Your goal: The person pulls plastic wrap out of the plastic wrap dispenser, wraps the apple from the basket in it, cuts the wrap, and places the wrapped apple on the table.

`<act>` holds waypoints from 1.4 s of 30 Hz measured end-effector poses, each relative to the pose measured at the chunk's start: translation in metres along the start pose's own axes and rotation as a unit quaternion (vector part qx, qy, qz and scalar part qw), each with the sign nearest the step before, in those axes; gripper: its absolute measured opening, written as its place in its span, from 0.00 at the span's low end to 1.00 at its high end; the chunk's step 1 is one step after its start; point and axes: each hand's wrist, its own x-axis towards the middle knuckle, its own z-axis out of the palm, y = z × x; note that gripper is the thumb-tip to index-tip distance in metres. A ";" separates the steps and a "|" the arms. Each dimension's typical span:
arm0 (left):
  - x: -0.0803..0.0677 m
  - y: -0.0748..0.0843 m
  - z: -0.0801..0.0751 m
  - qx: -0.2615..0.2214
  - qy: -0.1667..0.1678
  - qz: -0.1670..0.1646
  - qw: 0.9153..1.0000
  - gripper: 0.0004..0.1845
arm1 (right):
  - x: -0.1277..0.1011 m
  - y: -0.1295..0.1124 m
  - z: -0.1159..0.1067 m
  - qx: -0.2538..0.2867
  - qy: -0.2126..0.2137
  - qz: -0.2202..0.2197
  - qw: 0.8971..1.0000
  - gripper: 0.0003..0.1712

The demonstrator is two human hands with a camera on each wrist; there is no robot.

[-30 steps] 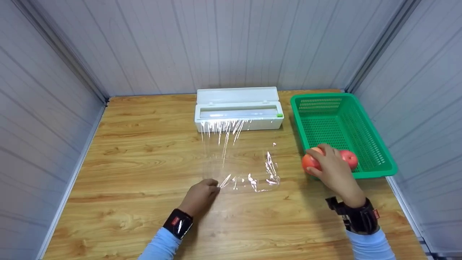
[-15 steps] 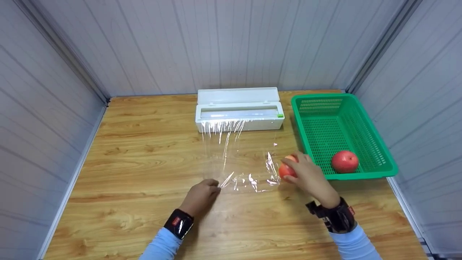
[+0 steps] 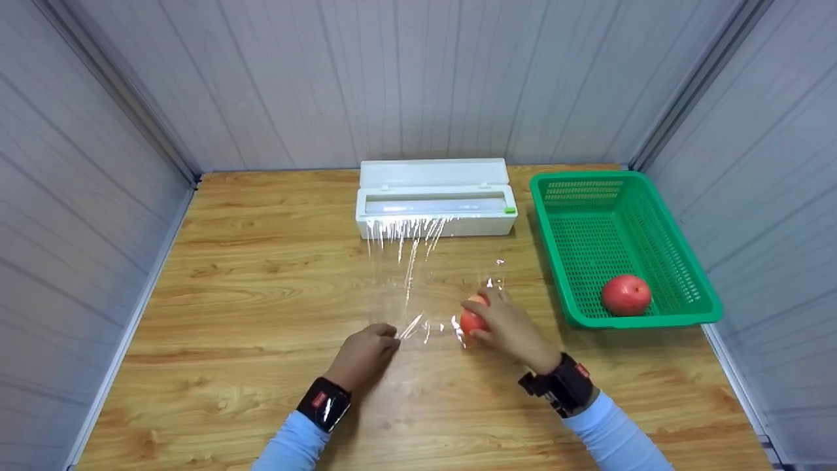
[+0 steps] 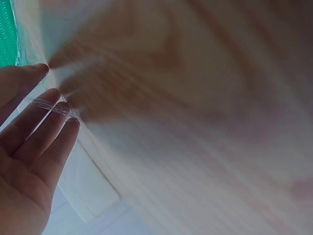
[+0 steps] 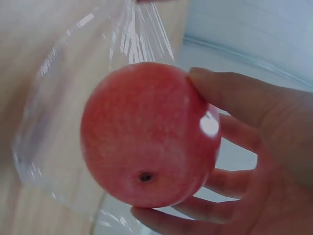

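On a wooden table (image 3: 229,275), the right hand (image 3: 513,330) grips a red apple (image 3: 472,318) over cling film (image 3: 425,288) (pulled from its dispenser (image 3: 435,206)); the left hand (image 3: 363,356) pinches the film's near edge.

light blue sleeves (image 3: 294,448), black wrist straps (image 3: 325,403)

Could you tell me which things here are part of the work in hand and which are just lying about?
In use:
- apple, gripped by the right hand
- cling film sheet, its near edge held by the left hand
- white film dispenser, feeding that sheet

Lying about:
- green basket
- second apple, inside the basket
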 end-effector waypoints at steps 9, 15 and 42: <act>0.000 0.001 -0.002 0.001 -0.008 -0.012 1.000 0.07 | 0.012 -0.007 0.021 0.007 0.011 -0.041 0.999 0.28; 0.001 0.002 -0.002 0.003 -0.005 -0.015 1.000 0.07 | 0.019 -0.010 0.030 0.029 0.006 -0.046 0.998 0.28; 0.001 0.000 -0.002 0.001 -0.011 -0.001 1.000 0.06 | 0.041 -0.010 0.057 0.116 0.030 0.005 0.993 0.33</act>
